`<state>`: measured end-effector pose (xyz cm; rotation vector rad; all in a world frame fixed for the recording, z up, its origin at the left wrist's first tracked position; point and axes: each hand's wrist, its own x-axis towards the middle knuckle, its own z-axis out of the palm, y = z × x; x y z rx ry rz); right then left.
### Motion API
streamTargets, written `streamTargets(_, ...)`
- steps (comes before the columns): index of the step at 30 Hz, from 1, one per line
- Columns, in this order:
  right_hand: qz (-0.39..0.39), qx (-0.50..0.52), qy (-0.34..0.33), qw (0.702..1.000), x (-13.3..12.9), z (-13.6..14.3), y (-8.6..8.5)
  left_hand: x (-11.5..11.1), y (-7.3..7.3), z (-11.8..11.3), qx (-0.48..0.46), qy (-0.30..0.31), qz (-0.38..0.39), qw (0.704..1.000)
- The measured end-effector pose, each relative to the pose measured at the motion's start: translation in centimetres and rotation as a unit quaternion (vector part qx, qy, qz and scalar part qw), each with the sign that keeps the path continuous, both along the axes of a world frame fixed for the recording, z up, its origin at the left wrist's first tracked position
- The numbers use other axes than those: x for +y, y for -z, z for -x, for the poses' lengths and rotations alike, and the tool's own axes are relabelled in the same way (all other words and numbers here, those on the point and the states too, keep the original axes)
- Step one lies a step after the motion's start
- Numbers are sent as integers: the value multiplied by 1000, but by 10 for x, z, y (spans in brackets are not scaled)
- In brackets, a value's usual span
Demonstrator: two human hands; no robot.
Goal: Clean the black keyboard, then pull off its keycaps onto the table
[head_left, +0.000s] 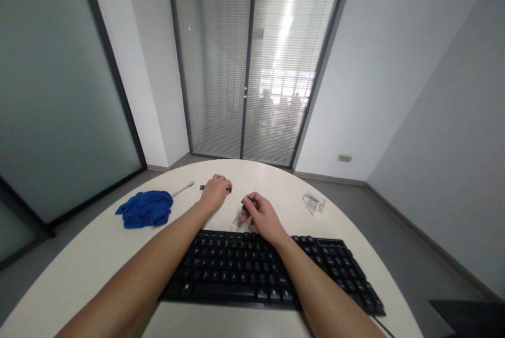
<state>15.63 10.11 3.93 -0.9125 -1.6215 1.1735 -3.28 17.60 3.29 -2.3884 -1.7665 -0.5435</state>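
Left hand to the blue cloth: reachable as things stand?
Probably yes. The left hand is just right of the blue cloth, with only the stick partly between, lying low on the table. It may need to free its fingers first.

Matt black plastic keyboard (236,269) — rumpled blue cloth (145,208) — smooth, pale tabletop (90,254).

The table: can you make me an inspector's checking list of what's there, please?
Surface: pale table, curved edge.
Things at hand: small dark object, too small to name; black keyboard.
Clutter: blue cloth, stick, crumpled clear plastic.
Hands: right hand pinches the dark object; left hand is beside a small black piece, grip unclear.
Cables: thin black cable at the keyboard's right corner.
Surroundings: glass doors, blinds, pale walls.
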Motion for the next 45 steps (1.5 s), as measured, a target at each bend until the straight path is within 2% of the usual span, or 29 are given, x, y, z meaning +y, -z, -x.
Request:
streamTargets(5,4,1,-2,1000,-1,0,0,2,2,0,4,-8,1,1000)
streamTargets(16,9,-3,-2,1000,-3,0,-1,3,-5,-7,-4,-19,15,1000)
streamTargets(24,-2,0,3,1000,0,0,0,-10,-12,-12,-43,-39,25,998)
streamTargets(28,-33,-9,21,999,1,-1,1,-32,-9,-21,-77,-66,42,994)
streamTargets(32,-85,-64,36,994,-3,-3,-7,-80,-2,-30,-93,-62,83,990)
streamTargets(35,-99,-120,11,988,-6,-7,-17,-119,1,-31,-101,-29,115,988)
streamTargets(37,-83,-152,-27,985,-8,-11,-23,-135,0,-29,-93,-21,99,991)
streamTargets(40,-68,-174,-72,980,-10,-14,-29,-144,-3,-22,-88,-10,92,992)
streamTargets(45,-78,-182,-80,977,-15,-10,-31,-142,-5,-11,-103,-1,85,991)
